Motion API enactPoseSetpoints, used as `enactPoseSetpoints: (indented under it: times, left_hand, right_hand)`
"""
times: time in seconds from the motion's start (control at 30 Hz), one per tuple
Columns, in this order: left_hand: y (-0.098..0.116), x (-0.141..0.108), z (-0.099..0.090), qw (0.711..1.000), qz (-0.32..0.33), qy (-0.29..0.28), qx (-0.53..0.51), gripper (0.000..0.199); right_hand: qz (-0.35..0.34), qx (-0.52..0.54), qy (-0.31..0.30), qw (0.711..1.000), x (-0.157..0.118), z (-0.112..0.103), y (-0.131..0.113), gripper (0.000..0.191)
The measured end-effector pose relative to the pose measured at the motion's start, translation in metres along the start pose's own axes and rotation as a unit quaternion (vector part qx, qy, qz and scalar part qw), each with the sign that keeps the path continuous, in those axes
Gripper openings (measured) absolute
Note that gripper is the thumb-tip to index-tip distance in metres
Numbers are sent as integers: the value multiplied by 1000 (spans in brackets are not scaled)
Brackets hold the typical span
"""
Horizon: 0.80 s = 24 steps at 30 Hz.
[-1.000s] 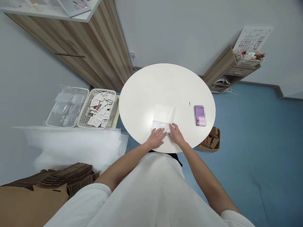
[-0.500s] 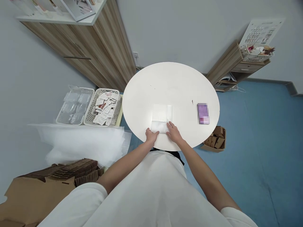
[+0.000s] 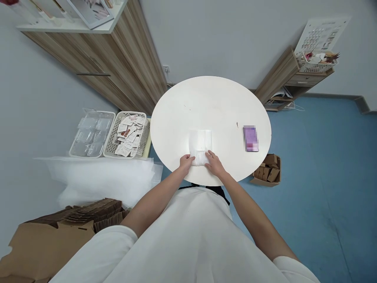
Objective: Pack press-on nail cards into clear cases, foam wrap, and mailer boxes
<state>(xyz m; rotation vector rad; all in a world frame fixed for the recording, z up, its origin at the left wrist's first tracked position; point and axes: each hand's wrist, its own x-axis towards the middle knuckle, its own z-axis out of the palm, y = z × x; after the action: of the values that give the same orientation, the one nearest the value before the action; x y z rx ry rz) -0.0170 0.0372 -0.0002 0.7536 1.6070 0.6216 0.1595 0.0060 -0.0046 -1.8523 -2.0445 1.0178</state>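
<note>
Both forearms reach forward from white short sleeves and converge at the near part of the smooth, round white table point(image 3: 224, 100). Left hand point(image 3: 186, 162): fingers curled inward, thumb extended to the lower left edge of the folded sheet point(image 3: 200, 139); cannot tell whether it pinches the edge. Right hand point(image 3: 215, 164): open, palm down, fingers slightly bent, fingertips on the sheet's lower right part. Sheet: thin, white, translucent, roughly rectangular, lying flat between and just beyond the hands, with a denser folded band at the near end. Purple-and-pink item point(image 3: 250, 137), blurred into blocks, lies at right on the table. Left of the table: perforated plastic basket point(image 3: 107, 148) of printed cards, beside thin white sheets point(image 3: 103, 177).
</note>
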Motion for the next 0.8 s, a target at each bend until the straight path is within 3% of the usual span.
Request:
enactPoseSetpoints:
  times: [0.13, 0.23, 0.37, 0.5, 0.6, 0.7, 0.8]
  left_hand:
    - [8, -2, 5, 994, 63, -21, 87, 11]
    - [13, -6, 15, 965, 153, -44, 207, 10]
    - [10, -12, 28, 931, 217, -67, 286, 8]
    - [-1, -22, 33, 896, 280, -96, 330, 26]
    - [-8, -31, 34, 857, 322, -108, 387, 40]
    - [-15, -42, 33, 811, 334, -109, 467, 50]
    - [-19, -50, 27, 786, 341, -136, 497, 62]
  right_hand:
    - [-2, 3, 2, 1000, 1, -2, -1, 58]
    - [-6, 9, 6, 1000, 2, -3, -5, 56]
    - [25, 34, 17, 999, 2, -2, -8, 55]
    - [43, 96, 17, 994, 3, -6, -3, 54]
    - [79, 142, 20, 987, 6, -10, -2, 40]
    - [115, 128, 52, 984, 11, -9, -7, 32]
    - [139, 95, 79, 983, 15, -4, -11, 29]
